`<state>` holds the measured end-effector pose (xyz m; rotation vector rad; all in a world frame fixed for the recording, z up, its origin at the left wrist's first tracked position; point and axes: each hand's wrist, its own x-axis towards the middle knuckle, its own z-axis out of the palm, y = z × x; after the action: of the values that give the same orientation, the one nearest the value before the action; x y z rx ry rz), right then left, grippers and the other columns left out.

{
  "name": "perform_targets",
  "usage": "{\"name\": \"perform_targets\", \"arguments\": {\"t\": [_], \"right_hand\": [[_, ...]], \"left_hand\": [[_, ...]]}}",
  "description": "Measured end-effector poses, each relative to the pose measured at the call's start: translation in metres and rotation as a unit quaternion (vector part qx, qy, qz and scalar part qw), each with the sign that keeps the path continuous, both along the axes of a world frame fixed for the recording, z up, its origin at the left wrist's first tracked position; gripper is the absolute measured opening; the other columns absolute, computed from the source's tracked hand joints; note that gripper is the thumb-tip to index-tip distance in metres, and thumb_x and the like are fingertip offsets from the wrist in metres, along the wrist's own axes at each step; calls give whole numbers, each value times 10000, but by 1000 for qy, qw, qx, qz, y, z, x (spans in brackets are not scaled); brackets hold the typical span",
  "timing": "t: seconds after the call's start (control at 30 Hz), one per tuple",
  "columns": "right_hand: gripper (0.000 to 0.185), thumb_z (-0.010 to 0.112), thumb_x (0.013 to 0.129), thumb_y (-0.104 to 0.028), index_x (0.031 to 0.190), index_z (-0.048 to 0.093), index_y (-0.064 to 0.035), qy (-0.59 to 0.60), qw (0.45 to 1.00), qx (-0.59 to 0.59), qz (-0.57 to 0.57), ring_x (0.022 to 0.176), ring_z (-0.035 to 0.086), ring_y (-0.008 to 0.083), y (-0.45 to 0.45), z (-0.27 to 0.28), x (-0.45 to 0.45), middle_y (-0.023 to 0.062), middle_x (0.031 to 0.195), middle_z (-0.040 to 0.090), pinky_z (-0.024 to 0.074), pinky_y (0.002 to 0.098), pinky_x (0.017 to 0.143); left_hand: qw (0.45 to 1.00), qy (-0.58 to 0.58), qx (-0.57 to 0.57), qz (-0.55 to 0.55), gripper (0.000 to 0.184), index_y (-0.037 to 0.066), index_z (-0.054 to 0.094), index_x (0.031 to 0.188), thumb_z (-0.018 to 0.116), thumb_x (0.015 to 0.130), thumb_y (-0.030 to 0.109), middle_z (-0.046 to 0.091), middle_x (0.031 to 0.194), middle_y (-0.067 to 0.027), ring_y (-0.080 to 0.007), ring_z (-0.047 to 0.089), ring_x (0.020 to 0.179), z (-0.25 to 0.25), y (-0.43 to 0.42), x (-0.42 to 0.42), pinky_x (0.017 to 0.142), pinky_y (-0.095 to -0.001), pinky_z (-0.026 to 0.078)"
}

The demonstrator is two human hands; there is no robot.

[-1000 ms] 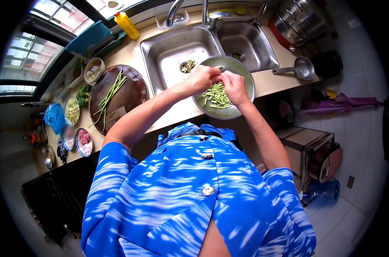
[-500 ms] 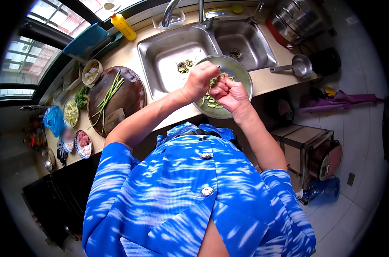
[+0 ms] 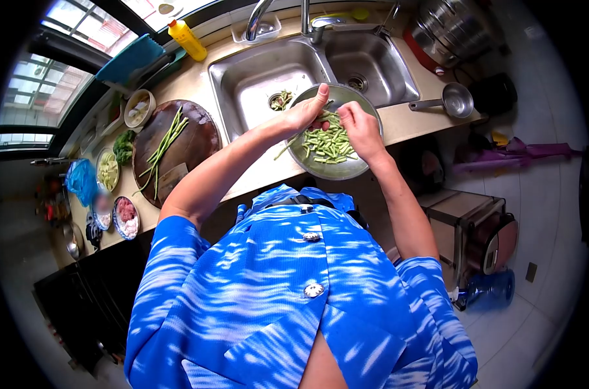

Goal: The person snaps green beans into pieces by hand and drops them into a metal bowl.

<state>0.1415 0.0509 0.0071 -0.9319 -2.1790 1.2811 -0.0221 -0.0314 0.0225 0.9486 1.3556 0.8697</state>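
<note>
My left hand (image 3: 305, 115) is over the left side of a metal bowl (image 3: 374, 139), thumb raised and fingers curled round green beans; a long bean (image 3: 286, 148) sticks out below it past the rim. At the bowl's right side, my right hand (image 3: 361, 133) is closed, with its fingertips bent in; what it holds, if anything, is hidden. Many short cut bean pieces (image 3: 333, 146) lie in the bowl beneath both hands. Long whole beans (image 3: 169, 142) rest on a round dark board (image 3: 194, 139) to the left.
Behind the bowl is a double sink (image 3: 242, 68) with green scraps (image 3: 281, 100) at its left drain. A small saucepan (image 3: 457, 100) stands at right. Plates of meat (image 3: 126, 217) and cut vegetables (image 3: 107, 170), broccoli (image 3: 124, 148) and a yellow bottle (image 3: 187, 40) are at left.
My hands came together over the bowl, then moved apart. My left thumb now points up, and my right hand has closed. More bean pieces show, and a long bean now hangs by my left hand.
</note>
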Motion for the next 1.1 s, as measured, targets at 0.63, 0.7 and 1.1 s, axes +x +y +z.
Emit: {"name": "perform_targets", "arguments": {"t": [0.63,0.7,1.1], "right_hand": [[223,558,876,-154,711,542,-5,48,996,15,75,527,424,104,0,-4,2,76,562,468,347,282,492],[227,548,891,-148,714,540,-5,52,996,15,75,542,381,77,-3,2,3,24,566,452,323,264,492],[303,479,931,-247,735,575,-37,113,987,-107,47,455,483,241,-11,-16,-3,96,576,535,387,368,463]], "left_hand": [[985,89,77,-123,200,3,587,859,517,932,176,543,683,14,-67,475,639,-9,-5,-8,599,-233,404],[984,117,69,-111,209,-5,590,823,542,914,177,540,653,0,-77,472,615,-9,-5,-6,577,-249,402],[944,240,224,-10,120,-20,622,857,607,833,97,595,647,-115,-182,565,608,5,-11,20,587,-321,452]]}}
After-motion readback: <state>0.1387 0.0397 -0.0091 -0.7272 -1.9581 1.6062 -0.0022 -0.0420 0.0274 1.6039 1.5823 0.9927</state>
